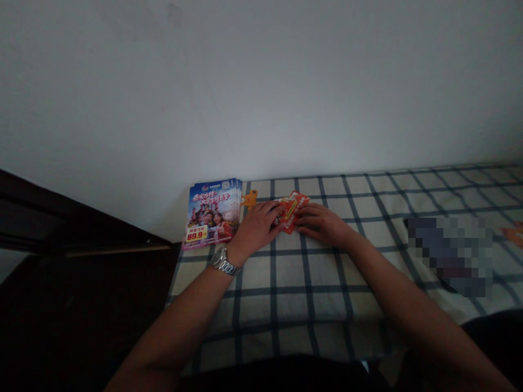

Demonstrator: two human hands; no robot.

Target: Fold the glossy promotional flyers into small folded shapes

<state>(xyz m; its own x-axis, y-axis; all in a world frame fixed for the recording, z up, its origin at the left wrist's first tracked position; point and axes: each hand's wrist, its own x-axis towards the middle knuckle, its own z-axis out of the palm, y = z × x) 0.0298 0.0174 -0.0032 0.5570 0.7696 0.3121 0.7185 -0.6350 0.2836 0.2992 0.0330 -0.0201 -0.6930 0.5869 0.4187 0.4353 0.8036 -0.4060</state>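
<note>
A small red and yellow folded leaflet [292, 209] lies on a checked cloth [294, 283] near the wall. My left hand [257, 226], with a metal watch [223, 261] on its wrist, rests on the cloth and its fingertips press on the leaflet's left side. My right hand [321, 222] holds down the leaflet's right edge with fingers together. Just left of my left hand lies a stack of colourful flyers [211, 212] with a yellow price tag.
An orange cartoon print [249, 199] shows on the cloth beside the stack. A blurred-out dark object [449, 255] lies on the cloth at right. Dark wooden furniture [73, 239] stands to the left. The white wall [261, 81] rises behind.
</note>
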